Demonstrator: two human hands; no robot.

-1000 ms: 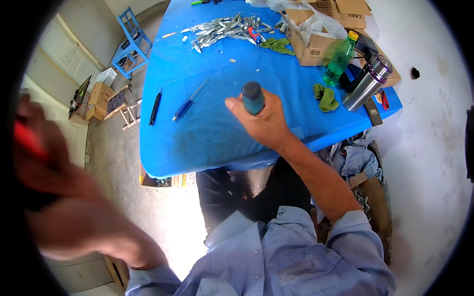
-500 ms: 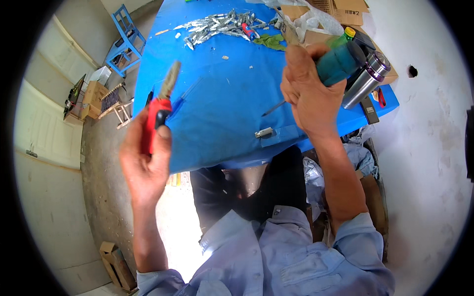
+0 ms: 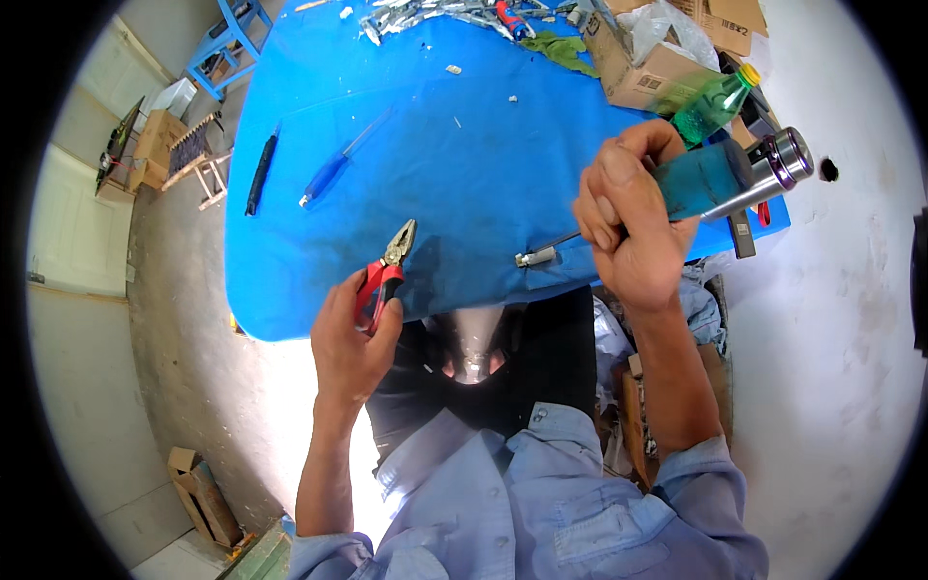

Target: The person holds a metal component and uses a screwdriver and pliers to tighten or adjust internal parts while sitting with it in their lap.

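My left hand (image 3: 353, 353) is closed round the red and black handles of a pair of pliers (image 3: 396, 246), their jaws pointing up and away from me over the table's near edge. My right hand (image 3: 633, 208) grips a screwdriver by its thick teal handle (image 3: 701, 182). Its thin shaft slants down to the left and its end appears at a small silver metal piece (image 3: 536, 257) near the table edge; I cannot tell whether they touch. Left of centre lie a screwdriver with a blue handle (image 3: 329, 179) and a black pen-like tool (image 3: 261, 174).
A blue-covered table (image 3: 464, 164) spreads before me. Along its far side sit a heap of grey metal pieces (image 3: 435, 17), a green cloth (image 3: 564, 50) and a cardboard box (image 3: 628, 72). At the right stand a green bottle (image 3: 715, 104) and a steel flask (image 3: 788, 159) beside the wall.
My left hand has come lower and to the right with the pliers, whose jaws now show clearly. My right hand has shifted slightly right and down, still holding the screwdriver. The view has tilted nearer.
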